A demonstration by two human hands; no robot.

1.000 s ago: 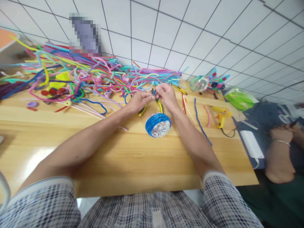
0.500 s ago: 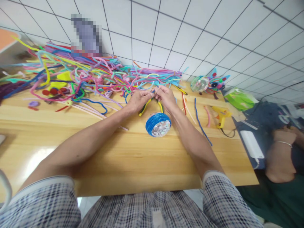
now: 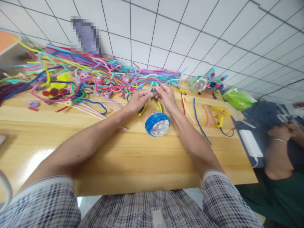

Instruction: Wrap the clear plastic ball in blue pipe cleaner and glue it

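Note:
My left hand (image 3: 140,99) and my right hand (image 3: 165,94) meet above the middle of the table, both closed in a pinch. Between their fingertips is a short bit of blue pipe cleaner (image 3: 155,90), mostly hidden by the fingers. Just below them, pliers with yellow and black handles (image 3: 159,106) lie on the table, their jaws covered by my hands. Closer to me sits a round ball (image 3: 157,124) wrapped in blue strands, with a shiny silvery patch facing up. It touches neither hand.
Pipe cleaners (image 3: 90,65) in many colours are heaped along the tiled wall. To the right lie a blue pipe cleaner (image 3: 201,123), a yellow glue gun (image 3: 220,115), a white power strip (image 3: 250,143) and a decorated clear ball (image 3: 199,84). Another person's arm (image 3: 278,155) is at the far right.
The view has shifted slightly. My right fingers have tilted a little at the blue piece; both hands stay pinched together in nearly the same spot. The ball and pliers have not moved.

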